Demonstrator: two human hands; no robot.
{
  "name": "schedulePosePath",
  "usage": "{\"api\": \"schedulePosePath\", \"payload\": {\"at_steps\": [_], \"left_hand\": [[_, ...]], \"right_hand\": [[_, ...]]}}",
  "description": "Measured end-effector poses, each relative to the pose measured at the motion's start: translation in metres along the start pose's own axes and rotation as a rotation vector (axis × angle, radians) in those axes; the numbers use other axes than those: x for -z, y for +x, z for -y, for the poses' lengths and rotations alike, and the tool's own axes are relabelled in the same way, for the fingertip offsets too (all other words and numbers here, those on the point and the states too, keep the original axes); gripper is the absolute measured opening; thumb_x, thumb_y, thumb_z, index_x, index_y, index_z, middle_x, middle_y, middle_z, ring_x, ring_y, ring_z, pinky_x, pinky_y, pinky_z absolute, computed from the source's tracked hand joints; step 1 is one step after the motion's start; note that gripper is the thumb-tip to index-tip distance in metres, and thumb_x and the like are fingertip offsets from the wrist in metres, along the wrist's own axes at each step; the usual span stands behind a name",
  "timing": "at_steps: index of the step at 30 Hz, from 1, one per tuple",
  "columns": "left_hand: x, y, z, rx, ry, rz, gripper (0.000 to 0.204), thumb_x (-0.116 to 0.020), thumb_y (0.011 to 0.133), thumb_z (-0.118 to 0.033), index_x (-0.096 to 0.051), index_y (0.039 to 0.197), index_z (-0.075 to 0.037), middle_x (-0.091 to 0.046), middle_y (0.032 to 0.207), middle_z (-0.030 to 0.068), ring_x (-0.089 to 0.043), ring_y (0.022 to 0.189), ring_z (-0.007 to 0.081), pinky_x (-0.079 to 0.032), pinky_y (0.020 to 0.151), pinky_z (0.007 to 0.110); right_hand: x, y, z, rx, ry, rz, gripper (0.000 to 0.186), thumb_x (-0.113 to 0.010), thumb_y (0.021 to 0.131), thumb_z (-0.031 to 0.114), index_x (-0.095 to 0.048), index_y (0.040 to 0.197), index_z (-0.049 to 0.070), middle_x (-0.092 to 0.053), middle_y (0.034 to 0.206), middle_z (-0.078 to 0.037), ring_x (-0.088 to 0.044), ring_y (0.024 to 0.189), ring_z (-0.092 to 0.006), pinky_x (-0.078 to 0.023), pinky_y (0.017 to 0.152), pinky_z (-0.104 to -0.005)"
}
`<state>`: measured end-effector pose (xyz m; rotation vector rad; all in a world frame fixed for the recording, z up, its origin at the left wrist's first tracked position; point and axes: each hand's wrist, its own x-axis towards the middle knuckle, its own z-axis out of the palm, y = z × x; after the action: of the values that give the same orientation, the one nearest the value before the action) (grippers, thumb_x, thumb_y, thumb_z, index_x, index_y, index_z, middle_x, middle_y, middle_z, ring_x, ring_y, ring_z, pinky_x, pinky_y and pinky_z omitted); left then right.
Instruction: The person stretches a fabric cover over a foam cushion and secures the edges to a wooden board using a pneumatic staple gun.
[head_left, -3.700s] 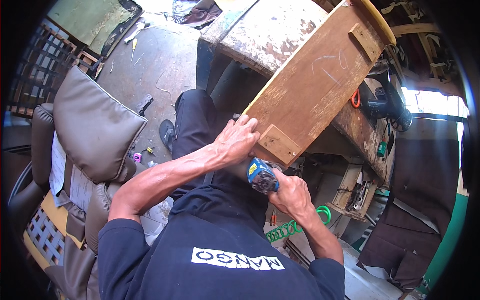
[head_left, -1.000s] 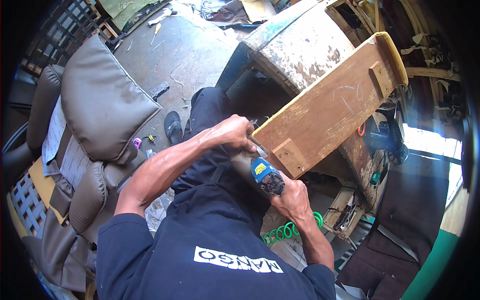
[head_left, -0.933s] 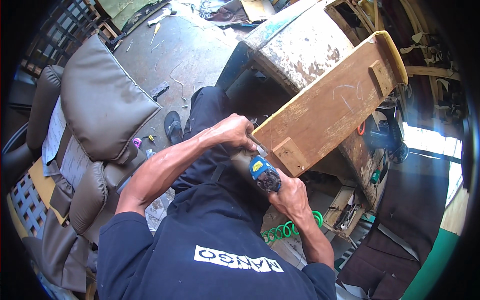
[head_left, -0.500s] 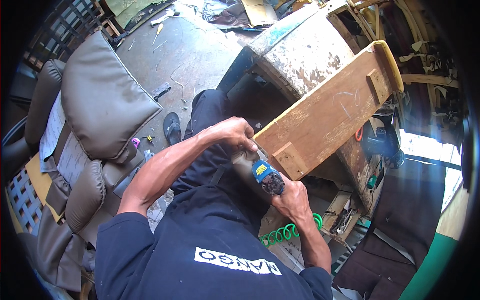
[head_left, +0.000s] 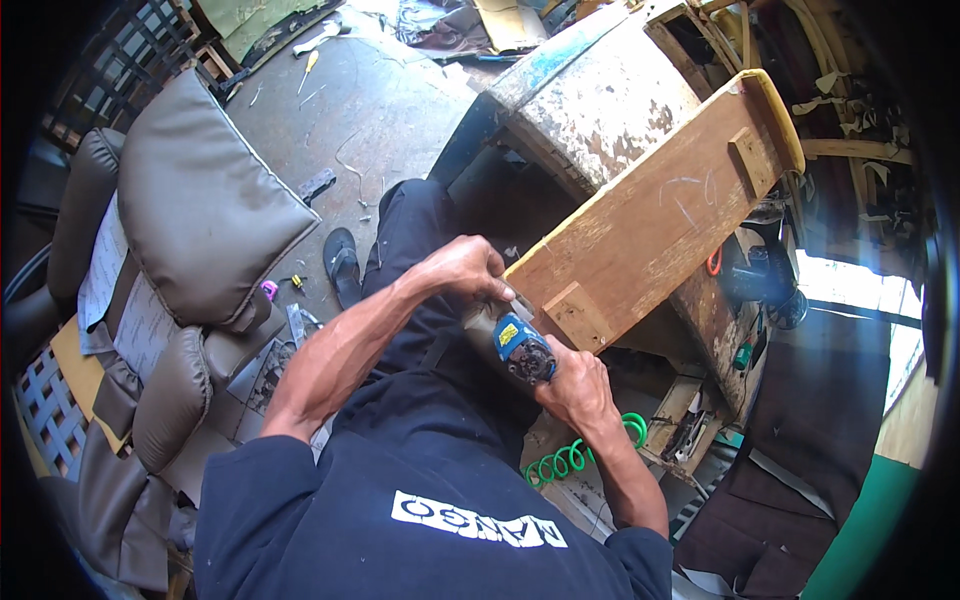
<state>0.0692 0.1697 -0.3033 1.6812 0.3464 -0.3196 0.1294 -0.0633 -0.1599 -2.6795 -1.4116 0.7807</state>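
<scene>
A long wooden board (head_left: 640, 225) with yellow foam along its edges slants from my hands up to the far right. Two small wood blocks are fixed on its face. At the board's near left end, my left hand (head_left: 472, 268) pinches grey-brown upholstery material (head_left: 484, 318) against the corner. My right hand (head_left: 578, 390) is wrapped round a blue staple gun (head_left: 522, 345), its head over the material beside the board's near end. The gun's nose is hidden beneath its body.
A green coiled air hose (head_left: 565, 462) hangs below my right hand. Under the board stands a paint-worn bench (head_left: 610, 115). Grey-brown padded cushions (head_left: 205, 200) are piled at left. A screwdriver (head_left: 309, 68) lies on the far floor; dark cloth (head_left: 780, 450) spreads at right.
The staple gun in my right hand has shifted slightly left and turned a little. My left hand keeps its pinch at the board's corner. The view has shifted slightly.
</scene>
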Motion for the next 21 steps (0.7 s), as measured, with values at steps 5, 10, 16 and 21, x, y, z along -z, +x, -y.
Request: {"api": "schedulePosePath", "payload": {"at_steps": [5, 10, 16, 21], "left_hand": [[-0.017, -0.011, 0.036, -0.008, -0.435, -0.012, 0.059, -0.061, 0.104, -0.054, -0.073, 0.122, 0.001, -0.074, 0.101, 0.009, -0.068, 0.091, 0.0136, -0.057, 0.082, 0.032], [-0.093, -0.028, 0.036, -0.042, -0.895, -0.318, 0.066, -0.043, 0.11, -0.058, -0.07, 0.125, 0.0, -0.073, 0.115, 0.0085, -0.064, 0.102, 0.013, -0.05, 0.095, 0.03], [-0.112, -0.014, 0.047, 0.025, -0.842, -0.54, 0.079, -0.031, 0.111, -0.06, -0.074, 0.112, 0.006, -0.075, 0.1, 0.0113, -0.066, 0.091, 0.0155, -0.051, 0.089, 0.031], [-0.114, -0.008, 0.053, 0.045, -0.834, -0.587, 0.084, -0.025, 0.11, -0.062, -0.077, 0.11, 0.004, -0.078, 0.1, 0.0209, -0.072, 0.098, 0.0303, -0.052, 0.091, 0.041]], "right_hand": [[-0.006, -0.003, 0.0, -0.027, 0.03, -0.003, 0.036, -0.073, 0.077, 0.014, -0.066, 0.112, 0.007, -0.071, 0.08, -0.027, -0.07, 0.081, -0.048, -0.058, 0.075, -0.0568], [0.0, -0.001, 0.004, 0.015, 0.099, -0.017, 0.035, -0.071, 0.078, 0.013, -0.067, 0.112, 0.007, -0.071, 0.082, -0.027, -0.071, 0.082, -0.0469, -0.058, 0.076, -0.055], [0.005, -0.006, 0.013, 0.029, 0.147, -0.056, 0.039, -0.073, 0.077, 0.011, -0.068, 0.116, 0.009, -0.071, 0.082, -0.025, -0.072, 0.083, -0.045, -0.058, 0.075, -0.0531], [0.008, 0.004, 0.02, 0.067, 0.171, -0.056, 0.039, -0.074, 0.076, 0.011, -0.068, 0.115, 0.008, -0.072, 0.082, -0.025, -0.072, 0.082, -0.0451, -0.058, 0.074, -0.0526]]}}
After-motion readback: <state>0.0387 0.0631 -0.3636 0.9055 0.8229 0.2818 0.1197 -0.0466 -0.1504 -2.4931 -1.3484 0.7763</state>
